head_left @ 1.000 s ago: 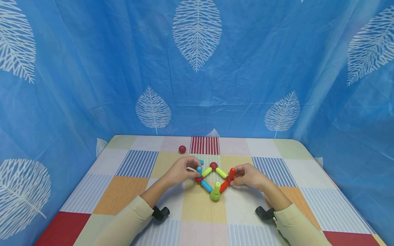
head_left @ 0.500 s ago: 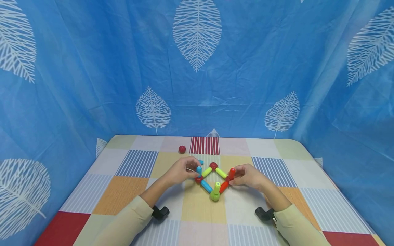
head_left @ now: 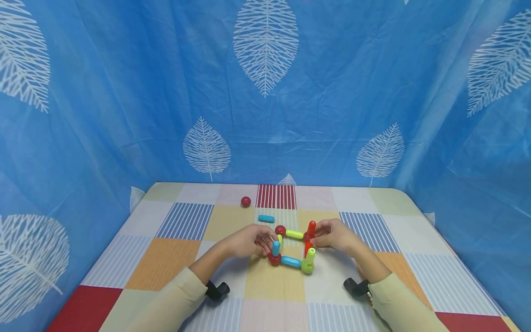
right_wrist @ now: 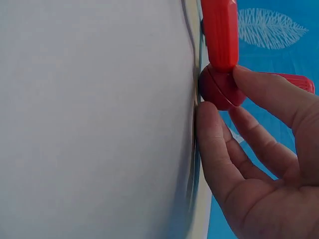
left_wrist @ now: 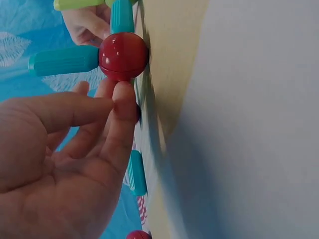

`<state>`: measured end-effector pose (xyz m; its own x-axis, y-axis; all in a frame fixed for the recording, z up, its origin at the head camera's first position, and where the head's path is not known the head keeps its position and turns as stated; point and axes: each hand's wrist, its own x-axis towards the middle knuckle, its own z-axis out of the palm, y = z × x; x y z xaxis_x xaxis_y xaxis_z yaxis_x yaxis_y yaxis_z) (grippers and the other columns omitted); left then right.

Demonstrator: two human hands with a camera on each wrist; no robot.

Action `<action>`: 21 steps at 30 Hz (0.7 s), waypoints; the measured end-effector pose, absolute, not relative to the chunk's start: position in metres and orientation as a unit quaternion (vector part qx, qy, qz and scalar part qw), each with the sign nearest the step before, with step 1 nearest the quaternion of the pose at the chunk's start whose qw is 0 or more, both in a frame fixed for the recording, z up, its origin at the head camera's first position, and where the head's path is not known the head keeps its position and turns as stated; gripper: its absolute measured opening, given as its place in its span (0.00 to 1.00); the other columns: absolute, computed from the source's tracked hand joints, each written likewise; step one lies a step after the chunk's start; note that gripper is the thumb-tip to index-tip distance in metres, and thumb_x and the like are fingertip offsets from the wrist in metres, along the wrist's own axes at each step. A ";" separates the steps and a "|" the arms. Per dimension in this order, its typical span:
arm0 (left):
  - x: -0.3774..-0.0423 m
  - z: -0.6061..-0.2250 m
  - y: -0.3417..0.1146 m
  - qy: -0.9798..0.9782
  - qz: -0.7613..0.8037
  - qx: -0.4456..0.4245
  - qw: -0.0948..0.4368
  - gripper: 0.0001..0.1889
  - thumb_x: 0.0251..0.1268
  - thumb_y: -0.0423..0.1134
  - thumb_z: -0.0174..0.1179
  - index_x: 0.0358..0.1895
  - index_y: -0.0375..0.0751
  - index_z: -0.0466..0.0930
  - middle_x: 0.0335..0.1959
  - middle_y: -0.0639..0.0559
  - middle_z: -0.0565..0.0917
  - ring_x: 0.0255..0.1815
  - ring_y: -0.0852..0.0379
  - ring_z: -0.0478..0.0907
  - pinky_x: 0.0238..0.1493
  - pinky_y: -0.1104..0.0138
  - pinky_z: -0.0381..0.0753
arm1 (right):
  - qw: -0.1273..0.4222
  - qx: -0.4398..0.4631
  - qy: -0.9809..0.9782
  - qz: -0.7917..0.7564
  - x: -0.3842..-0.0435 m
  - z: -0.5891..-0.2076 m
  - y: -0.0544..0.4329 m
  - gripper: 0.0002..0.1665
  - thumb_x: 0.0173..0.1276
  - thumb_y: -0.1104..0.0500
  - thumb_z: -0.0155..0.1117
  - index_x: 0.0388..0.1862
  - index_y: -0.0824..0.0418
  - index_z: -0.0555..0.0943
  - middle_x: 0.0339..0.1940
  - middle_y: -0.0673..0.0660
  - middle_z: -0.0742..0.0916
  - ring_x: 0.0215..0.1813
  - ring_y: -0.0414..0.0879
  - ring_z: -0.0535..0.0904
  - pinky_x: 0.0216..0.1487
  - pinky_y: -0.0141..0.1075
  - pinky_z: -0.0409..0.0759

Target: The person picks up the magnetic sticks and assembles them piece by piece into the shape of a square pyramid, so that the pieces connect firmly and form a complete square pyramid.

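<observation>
A four-sided frame of toy rods and balls lies on the table, with rods standing upright at three corners. My left hand point(head_left: 250, 240) touches the near-left red ball point(head_left: 274, 259) with its fingertips, beside an upright blue rod point(head_left: 276, 248). My right hand point(head_left: 336, 236) pinches the right red ball point(left_wrist: 122, 56)-free corner's ball point(right_wrist: 219, 87), thumb against the red rod point(right_wrist: 222, 37). Another red rod point(head_left: 311, 228) stands upright there. A green ball point(head_left: 307, 267) bears an upright yellow-green rod point(head_left: 310, 256) at the near-right corner. The far-left corner is a red ball point(head_left: 280, 230), joined to a yellow-green rod point(head_left: 294, 234).
A loose blue rod point(head_left: 266, 218) lies just behind the frame. Farther back sits a loose red ball point(head_left: 245, 201). The patchwork cloth point(head_left: 332, 286) covers the table, with a blue leaf-print curtain point(head_left: 265, 129) around its back and sides.
The frame has turned from a diamond to a squarer stance, its green corner swinging right and its left corner coming nearer. My left hand moved nearer, uncovering the loose blue rod.
</observation>
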<state>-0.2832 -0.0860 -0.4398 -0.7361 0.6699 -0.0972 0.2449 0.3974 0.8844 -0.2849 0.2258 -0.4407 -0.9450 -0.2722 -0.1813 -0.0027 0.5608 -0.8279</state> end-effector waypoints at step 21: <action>-0.297 -0.443 -0.055 0.884 0.355 0.274 0.136 0.26 0.68 0.22 0.53 0.68 0.39 0.72 0.66 0.44 0.79 0.66 0.47 0.78 0.69 0.53 0.77 | 0.221 -0.141 0.898 -0.354 -0.251 -0.425 0.204 0.29 0.44 0.57 0.88 0.33 0.59 0.73 0.26 0.52 0.82 0.27 0.44 0.77 0.28 0.35 0.76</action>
<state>-0.2973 -0.0547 -0.4427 -0.8131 0.5803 -0.0459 0.3876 0.5985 0.7011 -0.2512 0.2042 -0.4254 -0.8626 -0.4099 -0.2965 -0.0975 0.7098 -0.6976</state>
